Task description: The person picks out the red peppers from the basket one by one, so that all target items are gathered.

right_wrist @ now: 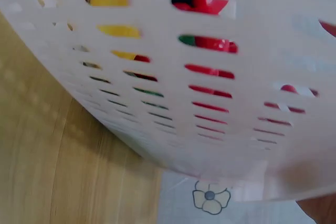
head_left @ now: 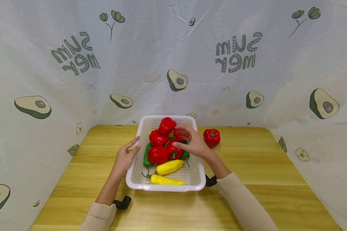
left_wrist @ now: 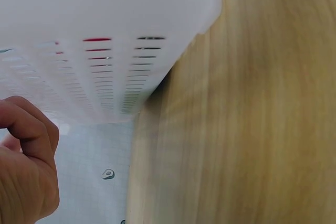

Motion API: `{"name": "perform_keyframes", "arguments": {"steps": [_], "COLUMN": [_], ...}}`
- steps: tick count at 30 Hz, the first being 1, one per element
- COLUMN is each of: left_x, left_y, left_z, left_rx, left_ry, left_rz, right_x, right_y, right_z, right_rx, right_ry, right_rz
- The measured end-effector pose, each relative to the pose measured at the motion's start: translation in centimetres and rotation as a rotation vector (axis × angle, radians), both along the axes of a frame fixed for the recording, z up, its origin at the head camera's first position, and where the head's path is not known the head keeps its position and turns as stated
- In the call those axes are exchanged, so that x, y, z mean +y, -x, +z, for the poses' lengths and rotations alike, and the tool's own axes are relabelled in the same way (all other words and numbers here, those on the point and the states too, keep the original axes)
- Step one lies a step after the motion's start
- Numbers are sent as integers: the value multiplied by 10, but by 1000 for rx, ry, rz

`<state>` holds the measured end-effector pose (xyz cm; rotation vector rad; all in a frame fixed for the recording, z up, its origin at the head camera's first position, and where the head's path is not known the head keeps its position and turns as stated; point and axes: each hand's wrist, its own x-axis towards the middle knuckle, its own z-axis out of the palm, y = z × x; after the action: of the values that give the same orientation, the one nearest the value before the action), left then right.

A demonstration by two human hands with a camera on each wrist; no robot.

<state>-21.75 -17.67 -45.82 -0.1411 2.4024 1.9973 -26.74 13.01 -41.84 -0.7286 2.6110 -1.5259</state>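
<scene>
Head view: farthest left, the left hand (head_left: 125,159) is holding the white basket (head_left: 165,187) by its rim at nine o'clock, thumb and index finger lying over the edge. The basket is resting on the wooden desk (head_left: 266,157). Inside it, a green pepper (head_left: 147,156) is lying toward nine o'clock, beside five red peppers (head_left: 157,155) that are crowding the middle and twelve o'clock. Two long yellow peppers (head_left: 170,167) are lying toward six o'clock, one nearer the front rim. Another green pepper (head_left: 186,155) is showing partly at three o'clock. The right hand (head_left: 198,144) is arching over the rim around two o'clock, fingers bending above the rightmost red pepper inside; whether they are gripping it, I cannot tell. Farther right, a lone red pepper (head_left: 211,138) is sitting on the desk, between two and three o'clock from the basket.
</scene>
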Motion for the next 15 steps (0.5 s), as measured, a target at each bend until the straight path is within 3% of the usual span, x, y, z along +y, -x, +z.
{"name": "perform_keyframes", "arguments": {"steps": [15], "left_x": [1], "left_y": [0], "left_z": [0], "left_rx": [12], "left_ry": [21], "left_rz": [9], "right_x": [-17], "right_y": [13], "right_z": [-5], "right_rx": [-57], "right_ry": [-116], "right_rz": [106]}}
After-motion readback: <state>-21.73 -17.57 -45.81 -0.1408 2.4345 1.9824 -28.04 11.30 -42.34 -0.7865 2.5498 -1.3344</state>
